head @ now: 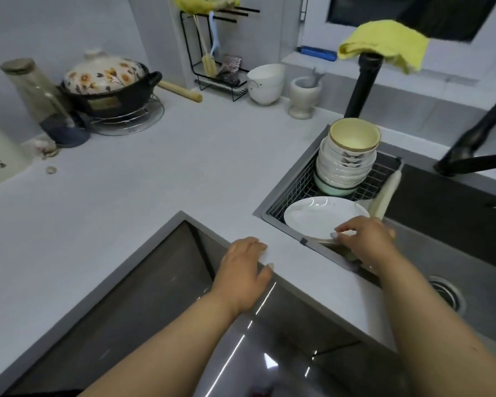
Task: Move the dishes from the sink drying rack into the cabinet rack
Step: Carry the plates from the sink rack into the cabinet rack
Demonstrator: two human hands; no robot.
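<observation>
A wire drying rack (pixel 301 181) sits in the left end of the sink. At its back stands a stack of several bowls (pixel 347 161) with a yellow-lined one on top. A white plate (pixel 318 217) lies at the rack's front. My right hand (pixel 364 239) grips the plate's near rim, thumb on top and fingers under the edge. My left hand (pixel 245 270) rests flat on the front edge of the white counter (pixel 155 179), above dark cabinet fronts; it holds nothing. No cabinet rack is in view.
A black faucet (pixel 364 84) with a yellow cloth (pixel 384 44) rises behind the sink. A flowered clay pot (pixel 109 84), a jar (pixel 38 96), a utensil stand (pixel 212 53), white bowls (pixel 265 81) and a mortar (pixel 302 96) line the back of the counter. The drain (pixel 447 293) is at right.
</observation>
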